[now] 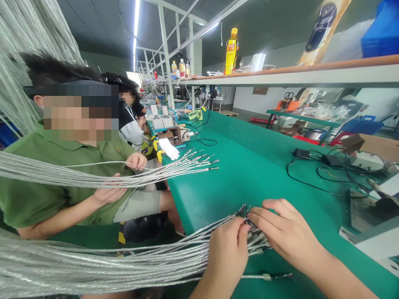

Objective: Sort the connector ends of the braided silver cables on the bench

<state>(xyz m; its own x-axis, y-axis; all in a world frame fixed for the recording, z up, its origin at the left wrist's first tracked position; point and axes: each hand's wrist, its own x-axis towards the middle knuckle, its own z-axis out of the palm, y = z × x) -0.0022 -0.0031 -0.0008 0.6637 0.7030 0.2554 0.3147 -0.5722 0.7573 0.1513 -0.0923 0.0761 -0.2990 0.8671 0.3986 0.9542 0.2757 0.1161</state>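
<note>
Silver cables (93, 265) trail from both hands (286, 234) past seated co-worker (62, 195).

1 head-worn camera supplies the sole view, looking from head height over the green desk (249, 182). Its wide-angle field faces forward and down along the desk, with the left hand (226, 257) and right hand (286, 236) close to the lens at the lower frame edge. A seated co-worker (71, 174) fills the near left; a shelf (280, 77) crosses the upper right.
</note>
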